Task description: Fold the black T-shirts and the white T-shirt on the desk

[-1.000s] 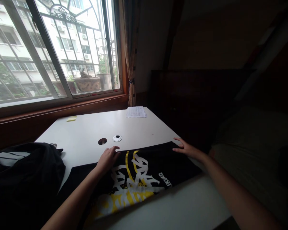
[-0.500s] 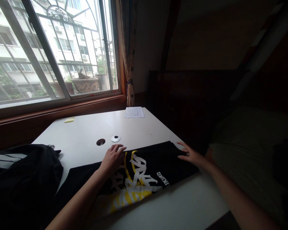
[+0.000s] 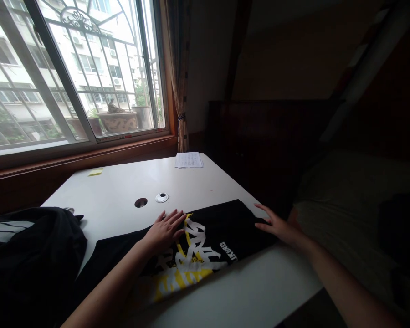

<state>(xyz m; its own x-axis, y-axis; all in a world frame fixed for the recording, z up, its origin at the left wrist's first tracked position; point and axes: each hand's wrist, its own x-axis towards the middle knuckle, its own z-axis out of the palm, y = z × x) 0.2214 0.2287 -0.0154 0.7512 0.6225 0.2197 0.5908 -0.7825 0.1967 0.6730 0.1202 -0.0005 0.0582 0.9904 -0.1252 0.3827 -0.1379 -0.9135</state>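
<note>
A black T-shirt point(image 3: 239, 228) with a white and yellow print lies folded lengthwise across the white table point(image 3: 119, 187). My left hand point(image 3: 166, 230) rests flat on its upper part, fingers spread and touching the cloth beside the print. At the shirt's right end is my right hand point(image 3: 273, 225), its thumb on or close to the cloth and its fingers stretched apart past the edge. Neither hand grips anything. My left forearm hides part of the shirt's left side.
A dark bundle of clothing point(image 3: 51, 241) lies at the table's left. Toward the back are a round cable hole point(image 3: 140, 202), its silver cover point(image 3: 161, 197), a yellow note point(image 3: 95, 171) and some papers point(image 3: 189, 160). A window point(image 3: 89, 68) stands behind the table.
My left hand has flattened and spread its fingers on the shirt, moving slightly right over it. My right hand stays at the right end. The view has shifted a little.
</note>
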